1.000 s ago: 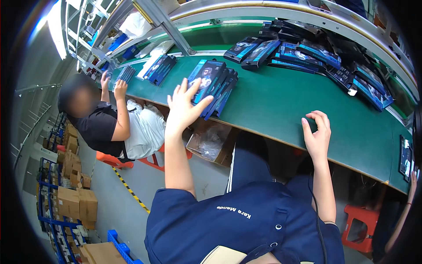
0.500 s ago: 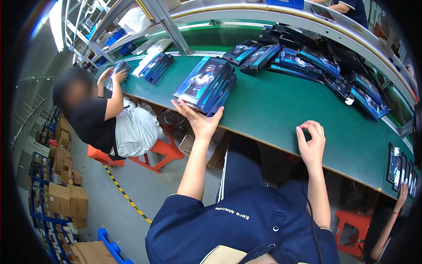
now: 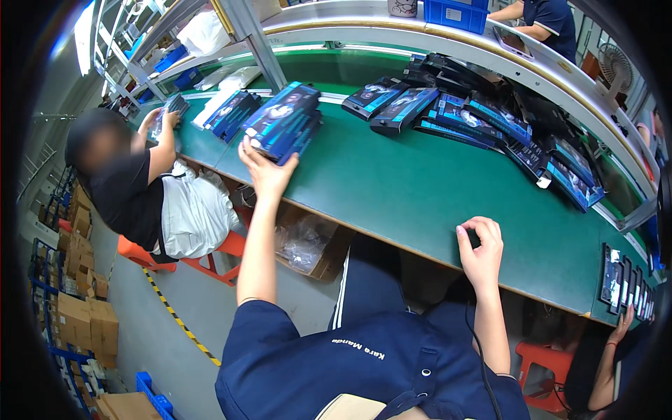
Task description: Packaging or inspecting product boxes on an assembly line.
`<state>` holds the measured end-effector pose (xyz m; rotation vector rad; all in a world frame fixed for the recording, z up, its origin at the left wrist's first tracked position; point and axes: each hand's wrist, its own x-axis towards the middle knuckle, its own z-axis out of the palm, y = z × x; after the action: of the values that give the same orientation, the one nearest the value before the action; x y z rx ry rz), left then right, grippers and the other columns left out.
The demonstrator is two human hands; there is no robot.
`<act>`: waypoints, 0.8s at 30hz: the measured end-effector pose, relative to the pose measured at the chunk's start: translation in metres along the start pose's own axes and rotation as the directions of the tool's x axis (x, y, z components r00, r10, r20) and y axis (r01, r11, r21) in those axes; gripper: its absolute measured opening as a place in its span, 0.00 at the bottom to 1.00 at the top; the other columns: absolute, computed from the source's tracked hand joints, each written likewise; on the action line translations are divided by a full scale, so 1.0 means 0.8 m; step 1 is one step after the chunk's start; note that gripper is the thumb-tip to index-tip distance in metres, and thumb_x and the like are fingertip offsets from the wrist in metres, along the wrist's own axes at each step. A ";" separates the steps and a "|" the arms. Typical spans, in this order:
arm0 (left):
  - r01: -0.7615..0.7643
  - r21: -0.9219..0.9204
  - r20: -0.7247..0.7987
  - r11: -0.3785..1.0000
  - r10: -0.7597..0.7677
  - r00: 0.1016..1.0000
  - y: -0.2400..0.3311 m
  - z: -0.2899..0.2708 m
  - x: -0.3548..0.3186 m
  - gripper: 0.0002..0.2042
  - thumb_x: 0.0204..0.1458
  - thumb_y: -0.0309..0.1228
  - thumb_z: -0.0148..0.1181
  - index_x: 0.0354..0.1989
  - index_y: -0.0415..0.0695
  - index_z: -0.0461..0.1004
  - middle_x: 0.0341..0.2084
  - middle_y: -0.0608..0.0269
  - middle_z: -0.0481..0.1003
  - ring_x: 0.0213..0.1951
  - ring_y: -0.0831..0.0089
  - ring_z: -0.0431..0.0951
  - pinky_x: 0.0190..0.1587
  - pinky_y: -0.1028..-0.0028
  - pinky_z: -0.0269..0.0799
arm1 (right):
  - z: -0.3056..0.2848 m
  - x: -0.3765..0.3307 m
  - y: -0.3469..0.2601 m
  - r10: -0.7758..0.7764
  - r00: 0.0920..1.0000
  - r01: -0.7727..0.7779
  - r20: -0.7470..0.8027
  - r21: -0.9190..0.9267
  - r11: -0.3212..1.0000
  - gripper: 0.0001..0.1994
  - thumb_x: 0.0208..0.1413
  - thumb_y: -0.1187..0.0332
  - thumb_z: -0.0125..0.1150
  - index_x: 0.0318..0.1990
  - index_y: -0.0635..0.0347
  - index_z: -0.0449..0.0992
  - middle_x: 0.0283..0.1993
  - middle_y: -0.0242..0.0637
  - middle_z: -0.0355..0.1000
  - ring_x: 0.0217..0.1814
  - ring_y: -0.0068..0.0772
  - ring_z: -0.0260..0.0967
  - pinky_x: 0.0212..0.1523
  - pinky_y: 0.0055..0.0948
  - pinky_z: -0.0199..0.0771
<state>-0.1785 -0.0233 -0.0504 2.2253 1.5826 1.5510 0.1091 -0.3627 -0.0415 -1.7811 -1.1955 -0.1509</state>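
My left hand (image 3: pixel 264 173) reaches out to the left along a green work table (image 3: pixel 420 189). Its fingers are spread against the near edge of a stack of dark blue flat boxes (image 3: pixel 285 121); it presses them rather than grips them. My right hand (image 3: pixel 480 243) rests on the table's front edge with the fingers curled loosely and nothing visible in it. Both arms wear dark blue short sleeves.
More blue and black flat boxes (image 3: pixel 483 115) lie heaped at the table's far side. A seated person in black (image 3: pixel 140 189) at my left handles a box (image 3: pixel 170 110). Cardboard cartons (image 3: pixel 87 318) stand on the floor at left. Another person's hand (image 3: pixel 619 325) shows at right.
My left hand has slid the stack of boxes further left along the table and stretched out after it. My right hand has curled its fingers and stayed near the front edge.
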 end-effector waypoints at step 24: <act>-0.157 0.003 0.714 0.988 0.108 0.691 0.195 0.198 0.100 0.49 0.42 0.79 0.44 0.73 0.70 0.49 0.74 0.46 0.35 0.73 0.42 0.35 0.70 0.41 0.31 | 0.004 0.007 0.005 -0.023 0.996 0.026 0.082 -0.028 0.999 0.08 0.48 0.69 0.69 0.33 0.62 0.77 0.41 0.40 0.72 0.49 0.42 0.68 0.48 0.37 0.70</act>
<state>0.0440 0.0357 0.0027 2.5413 1.2373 0.4758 0.1143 -0.3569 -0.0427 -1.8129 -1.2791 -0.1111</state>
